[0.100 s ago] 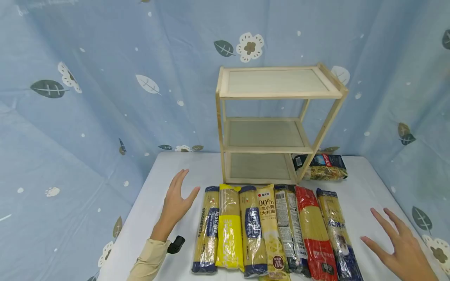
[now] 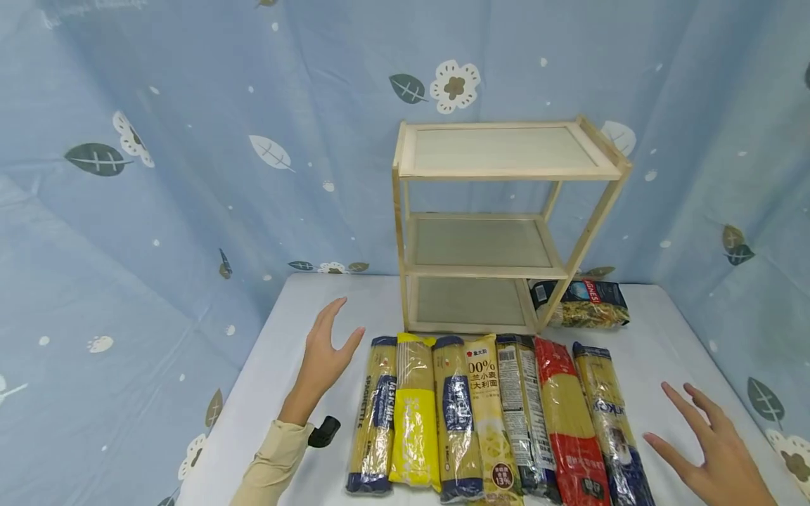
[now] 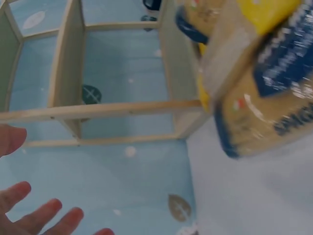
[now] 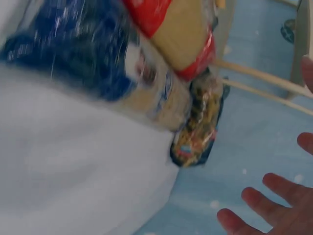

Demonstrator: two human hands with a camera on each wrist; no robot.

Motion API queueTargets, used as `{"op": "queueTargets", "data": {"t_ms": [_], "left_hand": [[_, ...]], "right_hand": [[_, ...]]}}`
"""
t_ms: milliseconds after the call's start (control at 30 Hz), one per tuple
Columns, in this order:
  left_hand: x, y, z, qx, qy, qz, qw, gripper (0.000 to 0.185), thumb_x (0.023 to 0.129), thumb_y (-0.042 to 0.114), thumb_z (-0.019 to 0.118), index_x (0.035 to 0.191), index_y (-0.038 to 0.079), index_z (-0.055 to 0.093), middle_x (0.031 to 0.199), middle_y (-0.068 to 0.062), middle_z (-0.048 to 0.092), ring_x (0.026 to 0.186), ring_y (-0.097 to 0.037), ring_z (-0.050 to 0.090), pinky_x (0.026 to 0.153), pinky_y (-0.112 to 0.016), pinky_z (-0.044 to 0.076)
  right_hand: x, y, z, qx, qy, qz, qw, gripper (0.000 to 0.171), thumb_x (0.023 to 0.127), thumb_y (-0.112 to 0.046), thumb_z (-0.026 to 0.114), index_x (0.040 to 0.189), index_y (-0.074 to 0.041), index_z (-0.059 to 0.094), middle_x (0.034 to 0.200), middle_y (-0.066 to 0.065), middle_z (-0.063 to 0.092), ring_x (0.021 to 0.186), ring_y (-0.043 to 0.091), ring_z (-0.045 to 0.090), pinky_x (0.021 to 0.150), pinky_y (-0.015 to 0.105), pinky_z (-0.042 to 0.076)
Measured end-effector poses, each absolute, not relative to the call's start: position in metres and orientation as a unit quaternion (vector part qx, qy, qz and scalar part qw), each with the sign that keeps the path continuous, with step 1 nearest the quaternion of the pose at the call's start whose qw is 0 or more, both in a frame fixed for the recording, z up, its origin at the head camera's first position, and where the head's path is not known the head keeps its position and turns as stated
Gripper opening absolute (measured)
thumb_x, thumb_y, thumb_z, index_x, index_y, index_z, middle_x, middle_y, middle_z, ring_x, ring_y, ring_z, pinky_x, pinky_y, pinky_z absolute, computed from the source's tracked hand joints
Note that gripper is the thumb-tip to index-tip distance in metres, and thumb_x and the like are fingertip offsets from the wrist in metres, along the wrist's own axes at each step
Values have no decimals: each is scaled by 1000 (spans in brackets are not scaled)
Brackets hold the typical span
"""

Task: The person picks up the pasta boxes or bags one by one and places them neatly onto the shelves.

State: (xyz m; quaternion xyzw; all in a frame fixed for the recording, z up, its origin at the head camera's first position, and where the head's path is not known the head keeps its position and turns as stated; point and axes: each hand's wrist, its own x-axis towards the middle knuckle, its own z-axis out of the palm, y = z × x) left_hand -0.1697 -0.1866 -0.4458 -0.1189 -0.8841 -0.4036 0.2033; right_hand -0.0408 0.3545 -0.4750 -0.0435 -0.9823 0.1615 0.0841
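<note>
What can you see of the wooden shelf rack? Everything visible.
The wooden shelf rack is a pale, unpainted three-tier unit that looks like light wood: four slim posts and three framed shelves with greyish panels, all bare. It stands upright at the back of the white table, near the blue patterned backdrop. A dark pasta bag lies by its right front post, and a row of spaghetti packs lies just before its base. Neither hand touches it.

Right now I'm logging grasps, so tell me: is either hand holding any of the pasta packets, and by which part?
Nothing is held. The left hand and right hand are both open, fingers spread, either side of the row of pasta packets.
</note>
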Motion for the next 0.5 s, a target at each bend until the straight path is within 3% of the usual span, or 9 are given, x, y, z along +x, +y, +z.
{"op": "queueTargets", "data": {"t_ms": [133, 367, 500], "left_hand": [[-185, -177, -437, -136, -867, -436, 199, 60, 92, 31, 64, 144, 15, 39, 142, -10, 41, 127, -28, 42, 96, -54, 39], [-214, -154, -417, -155, -833, -494, 196, 57, 94, 30, 62, 144, 17, 38, 141, -9, 44, 125, -29, 45, 94, -54, 42], [-230, -137, -404, -171, -810, -530, 184, 55, 95, 29, 60, 144, 17, 38, 140, -10, 44, 125, -31, 46, 93, -54, 43]], "right_hand": [[-35, 341, -479, -38, -983, 171, 56, 93, 83, -44, 71, 150, -7, 19, 138, 36, 19, 116, 59, 23, 78, 78, 25], [-30, 323, -492, -72, -983, 166, 32, 80, 75, -13, 75, 140, 0, 31, 128, 34, 26, 105, 56, 30, 78, 73, 32], [-25, 318, -507, -103, -981, 166, -10, 74, 77, -15, 73, 137, 1, 34, 128, 33, 24, 104, 56, 33, 78, 69, 36]]}}
